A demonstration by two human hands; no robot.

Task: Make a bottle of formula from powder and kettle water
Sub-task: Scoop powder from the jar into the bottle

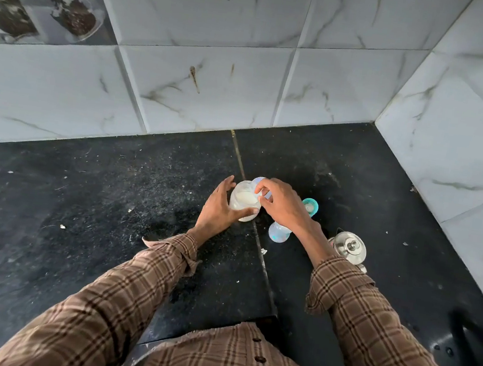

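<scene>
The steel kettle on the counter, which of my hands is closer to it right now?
Right. Your right hand is at the powder jar's mouth, with its forearm passing just beside the kettle. Your left hand grips the jar's far side.

Open black counter [73, 221] is stretching wide to the left. On the right, a jar [243, 203], bottle [279, 234], teal cap [310, 206] and steel kettle [349, 247] are crowding the space near the corner walls [455, 151].
</scene>
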